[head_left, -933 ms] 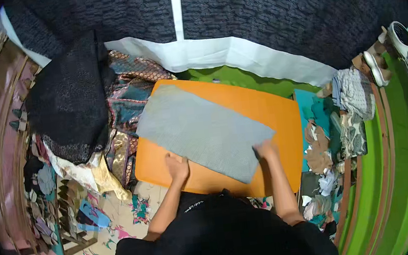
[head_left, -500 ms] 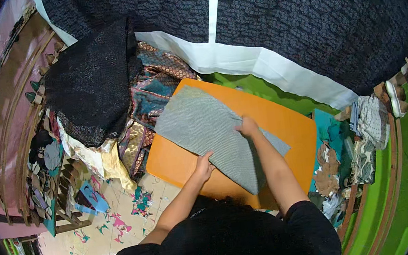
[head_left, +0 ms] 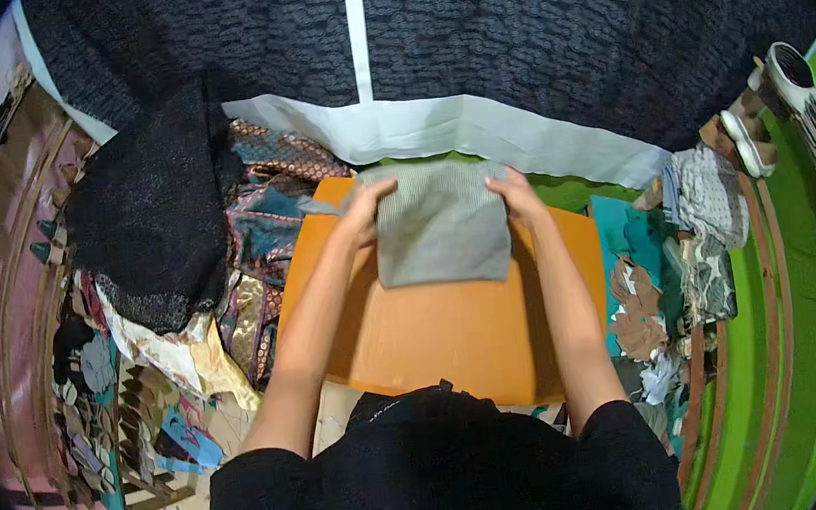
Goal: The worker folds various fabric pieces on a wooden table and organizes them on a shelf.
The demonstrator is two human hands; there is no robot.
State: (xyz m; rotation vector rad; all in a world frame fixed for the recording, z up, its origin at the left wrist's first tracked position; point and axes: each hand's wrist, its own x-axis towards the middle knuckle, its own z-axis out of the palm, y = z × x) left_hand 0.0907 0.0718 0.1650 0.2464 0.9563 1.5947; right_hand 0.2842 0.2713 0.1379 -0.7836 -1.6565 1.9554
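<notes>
A grey, finely striped cloth hangs in front of me as a roughly square panel over the orange tabletop. My left hand grips its upper left side, the thumb lying over the front. On the upper right edge, my right hand pinches the fabric the same way. Behind the cloth, the fingers of both hands are mostly hidden. A small grey flap sticks out to the left of my left wrist. The cloth's lower edge looks raised off the table, with shadow on the surface around it.
Black fabric and patterned teal and brown cloth are heaped left of the table. A dark patterned curtain with a white hem hangs behind. Scraps and folded clothes lie at the right, near shoes. A small rack stands left.
The cloth was spread aslant on the table; now it is lifted and held up squarely toward the far edge. Both hands moved forward, the left one to its upper left side.
</notes>
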